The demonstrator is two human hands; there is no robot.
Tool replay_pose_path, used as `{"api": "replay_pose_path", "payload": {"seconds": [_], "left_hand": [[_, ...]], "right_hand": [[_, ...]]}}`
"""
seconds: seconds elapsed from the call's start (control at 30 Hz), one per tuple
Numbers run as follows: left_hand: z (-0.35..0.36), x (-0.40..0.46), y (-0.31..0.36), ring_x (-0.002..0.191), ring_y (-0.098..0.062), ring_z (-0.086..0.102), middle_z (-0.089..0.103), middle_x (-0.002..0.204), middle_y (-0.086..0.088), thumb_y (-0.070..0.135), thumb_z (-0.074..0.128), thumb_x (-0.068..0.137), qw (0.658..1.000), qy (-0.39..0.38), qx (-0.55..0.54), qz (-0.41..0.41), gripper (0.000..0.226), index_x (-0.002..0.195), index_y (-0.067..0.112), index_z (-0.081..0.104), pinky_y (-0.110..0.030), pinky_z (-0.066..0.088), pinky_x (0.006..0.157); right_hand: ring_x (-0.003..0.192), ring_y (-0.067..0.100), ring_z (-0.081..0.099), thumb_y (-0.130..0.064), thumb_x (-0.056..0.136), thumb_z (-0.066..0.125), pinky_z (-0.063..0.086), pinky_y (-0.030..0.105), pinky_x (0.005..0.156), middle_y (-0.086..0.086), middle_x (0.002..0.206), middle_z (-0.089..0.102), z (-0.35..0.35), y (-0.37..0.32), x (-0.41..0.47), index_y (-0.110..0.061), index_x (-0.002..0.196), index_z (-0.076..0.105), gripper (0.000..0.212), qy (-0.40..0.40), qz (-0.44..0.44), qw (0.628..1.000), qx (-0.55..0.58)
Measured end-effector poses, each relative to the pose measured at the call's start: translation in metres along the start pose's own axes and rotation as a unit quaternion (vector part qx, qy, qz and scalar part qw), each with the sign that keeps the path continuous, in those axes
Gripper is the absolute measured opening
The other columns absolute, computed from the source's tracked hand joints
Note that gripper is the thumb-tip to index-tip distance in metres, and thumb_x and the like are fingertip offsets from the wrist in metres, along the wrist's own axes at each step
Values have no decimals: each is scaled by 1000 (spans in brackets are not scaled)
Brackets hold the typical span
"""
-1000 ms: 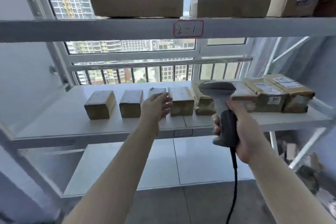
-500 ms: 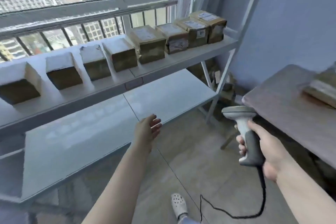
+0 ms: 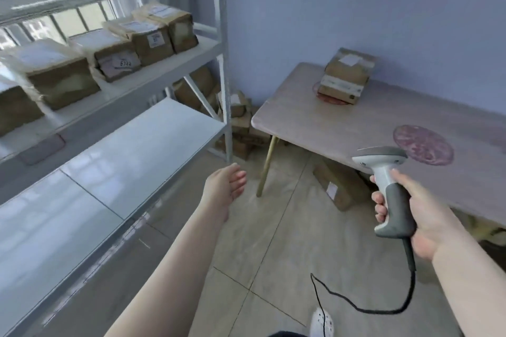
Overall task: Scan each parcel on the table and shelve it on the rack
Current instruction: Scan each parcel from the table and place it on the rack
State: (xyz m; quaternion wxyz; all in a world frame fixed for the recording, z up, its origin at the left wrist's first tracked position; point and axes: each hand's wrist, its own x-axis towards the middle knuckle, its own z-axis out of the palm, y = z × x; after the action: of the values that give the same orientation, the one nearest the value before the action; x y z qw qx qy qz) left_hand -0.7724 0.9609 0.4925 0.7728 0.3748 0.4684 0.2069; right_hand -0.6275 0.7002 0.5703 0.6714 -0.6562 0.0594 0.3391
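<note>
Blue wall behind, grey floor tiles below, and I read the scene from left to right. At the far left stands the rack (image 3: pixel 223 68), its upper shelf carrying a row of shelved parcels (image 3: pixel 128 56) against the window, its lower shelf bare and glossy. My left hand (image 3: pixel 226 189) hangs in the gap between rack and surface, fingers (image 3: pixel 241 175) relaxed and slack, gripping nothing. Further right comes the surface (image 3: pixel 342 128), and on its far end, close to the wall, sits the parcel stack (image 3: pixel 346 76) — small boxes piled up, white label on top.

That stack lies ahead and to the right of the left hand, well apart from it, across the near corner of the surface. Its long axis seems to run roughly along the wall, short face turned toward me. At the right, my right hand (image 3: pixel 416 213) is wrapped round the scanner (image 3: pixel 388 186) handle, head pointing forward-left over the surface edge, cable trailing to the floor. I judge the right hand nearer the stack — the scanner needs to swing toward that label first
</note>
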Motion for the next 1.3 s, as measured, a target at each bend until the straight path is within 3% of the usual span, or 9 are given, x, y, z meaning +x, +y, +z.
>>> {"api": "replay_pose_path", "payload": {"seconds": [0.3,0.43,0.6,0.97,1.03,1.1,1.13,1.23,1.3], "left_hand": [[215,34,-67,77,-17,67,70,88,-5,23,63,96,992,-103,53,-46,18,106,9,65,-22,57,63],[295,43,-86,80,-17,66,69,90,-5,22,63,96,989,-130,51,-47,18,107,8,63,-27,53,75],[356,60,-100,80,-17,66,69,93,-7,22,61,98,988,-133,55,-48,21,113,7,61,-27,51,73],[456,179,-97,81,-20,66,66,95,-8,22,65,95,992,-80,70,-74,38,127,2,57,-28,54,71],[479,219,-87,89,-23,65,63,108,-12,23,69,93,993,-55,70,-78,47,132,2,52,-31,56,72],[505,262,-71,98,-26,64,56,129,-16,28,73,90,993,-29,77,-84,64,142,5,44,-36,58,80],[518,283,-61,101,-27,64,52,137,-16,32,75,88,993,-17,82,-89,73,146,8,40,-40,57,88],[555,336,-28,122,-35,58,41,151,-16,43,80,80,990,10,89,-112,94,154,18,29,-50,50,103],[577,370,-8,133,-40,48,35,156,-16,44,83,76,990,15,90,-109,104,157,29,19,-54,52,98]], "right_hand": [[41,10,48,-45,97,51,44,19,43,0,56,56,-158,-69,60,-15,100,65,33,91,-24,994,49],[41,9,48,-45,96,52,46,20,44,2,62,56,-216,-99,91,-14,103,64,34,119,-37,991,56],[43,11,49,-45,97,51,41,29,57,2,64,57,-267,-122,125,-13,114,62,37,139,-46,988,58],[41,12,49,-48,95,53,37,32,58,1,61,58,-332,-156,227,-13,106,61,38,198,-19,977,76],[39,13,49,-58,84,62,35,33,58,0,55,57,-339,-166,249,-11,104,61,51,201,-19,977,72],[45,16,47,-76,41,79,33,33,56,0,54,56,-345,-180,274,-11,97,62,88,218,-1,974,61],[45,17,46,-78,30,79,32,33,55,0,53,56,-346,-187,287,-12,93,61,93,232,7,971,62],[39,16,43,-62,87,55,27,32,54,-3,44,51,-348,-201,319,-14,94,55,48,267,-2,960,84],[35,15,42,-53,98,44,27,29,52,-5,40,48,-356,-203,345,-15,89,54,40,281,-9,956,87]]}}
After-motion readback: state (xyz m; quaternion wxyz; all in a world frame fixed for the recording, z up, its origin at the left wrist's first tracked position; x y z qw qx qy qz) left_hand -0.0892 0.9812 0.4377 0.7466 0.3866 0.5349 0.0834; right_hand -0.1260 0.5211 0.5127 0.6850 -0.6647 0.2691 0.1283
